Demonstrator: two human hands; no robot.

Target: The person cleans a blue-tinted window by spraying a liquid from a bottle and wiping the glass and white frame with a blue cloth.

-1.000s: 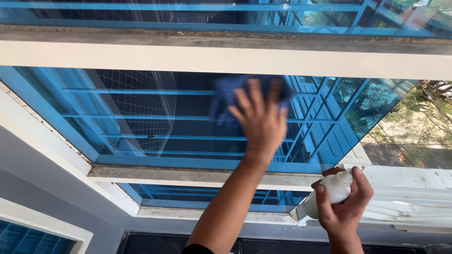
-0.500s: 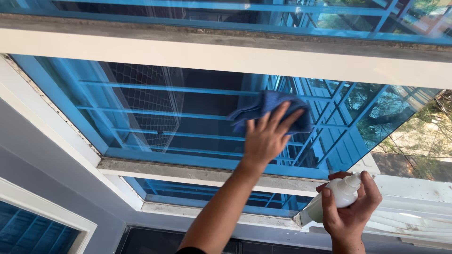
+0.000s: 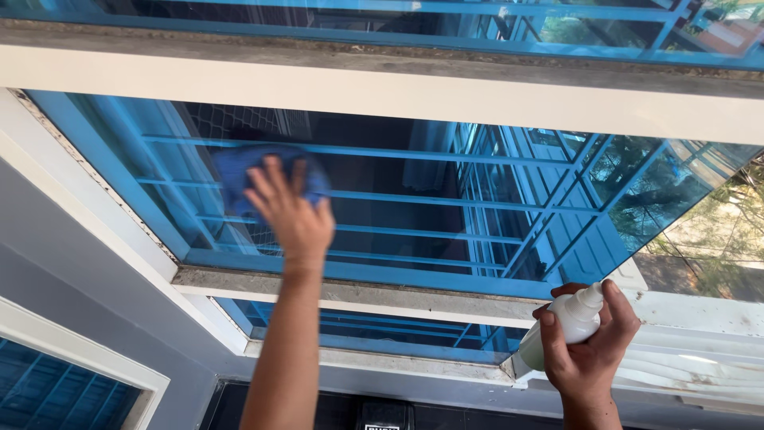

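My left hand (image 3: 293,211) presses a blue cloth (image 3: 239,173) flat against the left part of a blue-tinted window pane (image 3: 414,207). The hand is blurred and the cloth shows above and left of the fingers. Low at the right, my right hand (image 3: 587,346) grips a small white spray bottle (image 3: 563,325), its nozzle pointing up and to the right, held clear of the glass near the frame's lower corner.
A white frame bar (image 3: 382,91) runs across above the pane, with more blue glass above it. A dusty sill (image 3: 342,293) lies under the pane. A grey wall (image 3: 72,287) slopes at the left. Trees (image 3: 716,239) show at the right.
My left hand has swept the blue cloth across the glass from the centre-right to the left side. My right hand with the spray bottle has stayed about where it was.
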